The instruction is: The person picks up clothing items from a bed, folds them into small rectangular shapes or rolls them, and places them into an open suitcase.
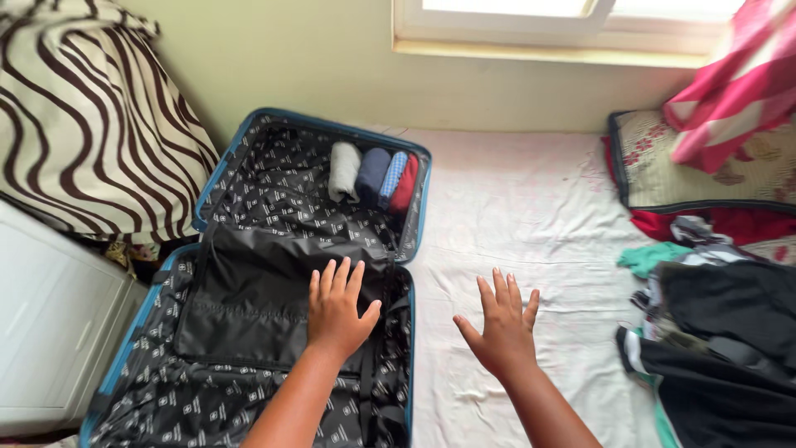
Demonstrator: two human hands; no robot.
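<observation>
An open blue suitcase point(419, 207) with black patterned lining lies on a bed at the left. Its far half holds several rolled clothes point(371, 176): grey, dark blue, blue checked and red, side by side. My left hand point(337, 311) rests flat, fingers spread, on the black divider flap point(249, 290) of the near half. My right hand point(503, 323) is open with fingers apart, on or just above the white bedsheet point(531, 216) right of the suitcase. Neither hand holds anything.
A pile of dark and green clothes point(713, 323) lies at the right. Behind it are a floral cushion point(705, 158) and pink checked cloth point(738, 83). A zebra-striped pillow point(83, 116) leans at the left above a white cabinet point(50, 323). A window sill point(539, 50) runs along the wall.
</observation>
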